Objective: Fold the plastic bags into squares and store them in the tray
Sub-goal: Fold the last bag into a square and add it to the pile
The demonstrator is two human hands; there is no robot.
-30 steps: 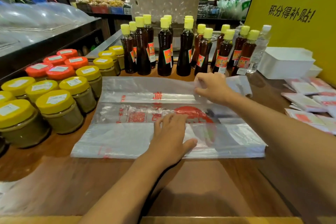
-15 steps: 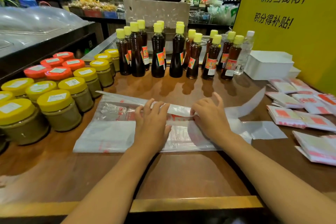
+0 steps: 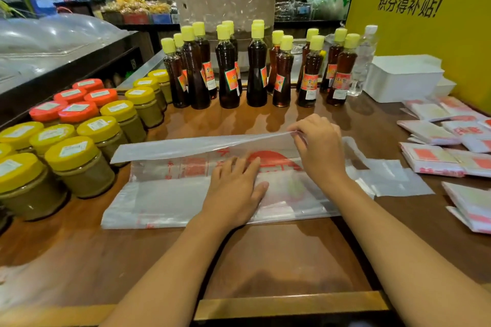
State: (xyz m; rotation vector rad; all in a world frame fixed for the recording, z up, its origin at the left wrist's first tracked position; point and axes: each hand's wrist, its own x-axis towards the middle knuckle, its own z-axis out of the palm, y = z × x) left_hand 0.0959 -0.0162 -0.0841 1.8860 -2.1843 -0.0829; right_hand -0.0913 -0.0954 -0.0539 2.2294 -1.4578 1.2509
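From the head view, a thin, half-clear plastic bag (image 3: 170, 194) with red print lies lengthwise on the brown wooden counter (image 3: 279, 255), in the middle, just before the person. The left hand (image 3: 233, 191) lies flat on the bag, its fingers (image 3: 240, 167) straight and spread, and presses it down. The right hand (image 3: 318, 151) has its fingers (image 3: 296, 135) curled, and they pinch the far edge of the bag, which is lifted a little above the counter. The handles of the bag lie flat to the right of this hand.

On the left stand round jars (image 3: 79, 164) with yellow lids and jars (image 3: 77, 111) with orange-red lids; the yellow ones hold a dull green-brown paste. What is in the orange ones I cannot tell. Behind the bag stand slim bottles (image 3: 255, 69) with pale yellow caps and red labels, full of dark brown liquid, and one clear bottle (image 3: 364, 61) at the right end of the row.

A white rectangular tray (image 3: 398, 79) with smooth walls stands at the far right, before a yellow sign; what is inside it cannot be seen. Near it, on the right side of the counter, lie folded bags (image 3: 430, 159) as flat white squares with red print, some overlapping.
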